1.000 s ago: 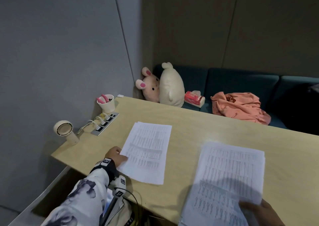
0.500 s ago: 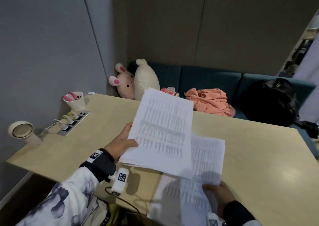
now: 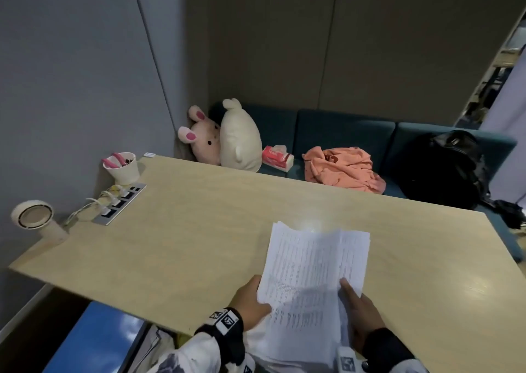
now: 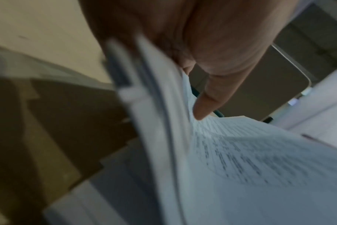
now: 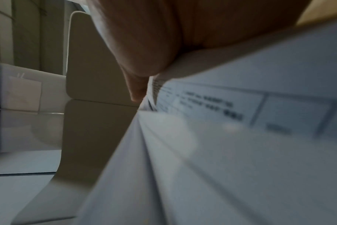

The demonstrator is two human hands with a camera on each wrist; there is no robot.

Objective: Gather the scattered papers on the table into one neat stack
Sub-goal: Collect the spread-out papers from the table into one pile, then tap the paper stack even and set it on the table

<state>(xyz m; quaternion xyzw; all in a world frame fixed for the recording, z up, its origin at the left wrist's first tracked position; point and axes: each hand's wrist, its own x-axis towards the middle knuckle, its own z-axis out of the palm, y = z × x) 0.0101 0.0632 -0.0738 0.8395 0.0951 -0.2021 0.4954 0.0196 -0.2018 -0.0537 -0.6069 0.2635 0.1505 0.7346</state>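
A stack of printed white papers (image 3: 313,281) is held up over the near edge of the wooden table (image 3: 199,244), its sheets slightly fanned and creased down the middle. My left hand (image 3: 250,298) grips the stack's left edge; in the left wrist view the thumb (image 4: 208,99) lies on the top sheet of the papers (image 4: 250,159). My right hand (image 3: 357,313) holds the right edge, thumb on top. The right wrist view shows the papers (image 5: 231,144) blurred under my right hand (image 5: 140,79). No loose sheet lies on the table.
At the table's far left stand a white cup (image 3: 122,167) with pink tools, a socket strip (image 3: 121,203) with plugged cables and a small fan (image 3: 34,216). The teal sofa (image 3: 341,128) behind holds plush toys (image 3: 225,136), a tissue pack (image 3: 277,157), an orange cloth (image 3: 341,167) and a black bag (image 3: 444,167).
My left hand lifted its sheets off the table and carried them right onto the ones in my right hand. Both hands now hold a single stack.
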